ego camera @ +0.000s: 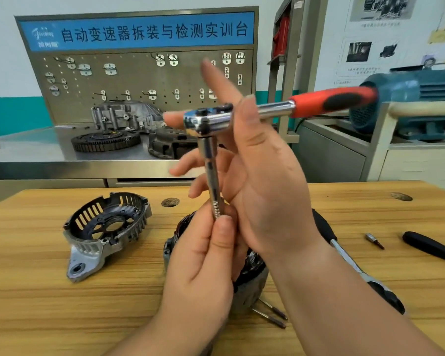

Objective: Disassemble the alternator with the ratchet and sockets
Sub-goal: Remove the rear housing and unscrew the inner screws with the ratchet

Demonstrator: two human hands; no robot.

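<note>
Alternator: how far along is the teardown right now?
Done: one end cover lies off on the bench, and two long bolts lie out. In hand: the right hand holds the ratchet, and the left hand pinches its extension bar. Left: the alternator body behind the hands.

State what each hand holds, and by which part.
The left hand pinches the lower end of the extension; the right hand holds the ratchet at its neck, by the head.
</note>
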